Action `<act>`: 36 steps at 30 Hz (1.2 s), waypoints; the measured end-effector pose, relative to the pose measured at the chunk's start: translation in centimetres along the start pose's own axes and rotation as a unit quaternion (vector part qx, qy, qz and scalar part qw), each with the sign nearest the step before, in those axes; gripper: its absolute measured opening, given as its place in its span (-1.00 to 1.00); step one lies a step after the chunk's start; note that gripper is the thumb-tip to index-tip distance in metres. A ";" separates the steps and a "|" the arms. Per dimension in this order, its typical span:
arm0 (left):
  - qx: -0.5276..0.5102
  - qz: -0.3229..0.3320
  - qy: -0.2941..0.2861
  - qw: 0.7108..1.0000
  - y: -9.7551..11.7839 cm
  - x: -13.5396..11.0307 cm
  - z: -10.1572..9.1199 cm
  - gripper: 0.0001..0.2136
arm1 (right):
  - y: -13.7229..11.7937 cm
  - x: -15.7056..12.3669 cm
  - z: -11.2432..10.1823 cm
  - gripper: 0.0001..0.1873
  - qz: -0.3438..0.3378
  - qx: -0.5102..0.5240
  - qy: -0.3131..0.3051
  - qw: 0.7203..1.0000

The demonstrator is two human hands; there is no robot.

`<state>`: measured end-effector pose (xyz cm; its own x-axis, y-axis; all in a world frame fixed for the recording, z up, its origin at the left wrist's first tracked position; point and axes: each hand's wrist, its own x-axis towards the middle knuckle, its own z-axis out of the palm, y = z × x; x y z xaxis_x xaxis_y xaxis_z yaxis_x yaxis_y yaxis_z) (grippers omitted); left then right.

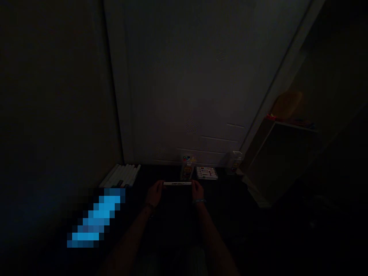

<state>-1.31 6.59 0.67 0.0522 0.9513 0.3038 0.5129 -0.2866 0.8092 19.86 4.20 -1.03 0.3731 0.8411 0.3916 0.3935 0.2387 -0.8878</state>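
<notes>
A white marker pen [177,183] with dark print along its side is held level between my two hands, above the dark table. The fingers of my left hand [155,193] are closed on its left end. My right hand [197,191] pinches the right end. Just behind the pen stands a clear case [188,167] with a few coloured marker tops showing in it. Beside that case, to the right, lies a flat pack of white markers [207,173]. The room is very dark, so finger details are faint.
Several white markers [123,174] lie in a row at the back left, near a blurred bright blue patch [96,218]. At the back right stands another clear case [235,162]. A dark box-like cabinet [284,161] rises on the right. A pale wall panel [184,96] backs the table.
</notes>
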 end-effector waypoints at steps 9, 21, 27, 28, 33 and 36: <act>0.014 0.008 0.017 1.000 -0.3 0.1 0.1 -0.66 | -0.1 0.1 0.0 -0.61 0.009 -0.006 -0.005 1.000; 0.001 0.007 0.006 1.000 0.0 0.0 -0.1 -0.65 | -0.6 0.0 -0.2 -0.63 0.001 -0.012 -0.004 1.000; -0.008 0.013 0.008 1.000 0.1 0.0 -0.2 -0.65 | -0.2 0.0 -0.2 -0.61 -0.006 -0.017 -0.006 1.000; -0.009 0.011 0.003 1.000 0.1 0.0 -0.2 -0.64 | -0.2 0.0 -0.2 -0.61 -0.006 -0.017 -0.008 1.000; 0.004 0.003 -0.027 1.000 -0.1 -0.1 0.2 -0.63 | -0.1 -0.1 -0.1 -0.61 -0.007 -0.020 -0.010 1.000; 0.004 0.007 -0.024 1.000 -0.2 -0.1 0.3 -0.63 | -0.2 -0.1 -0.2 -0.61 -0.012 -0.020 -0.008 1.000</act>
<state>-1.14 6.59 0.33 0.1006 0.9516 0.2905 0.5180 -0.2994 0.8013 19.89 4.02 -0.88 0.3494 0.8434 0.4083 0.4356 0.2396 -0.8677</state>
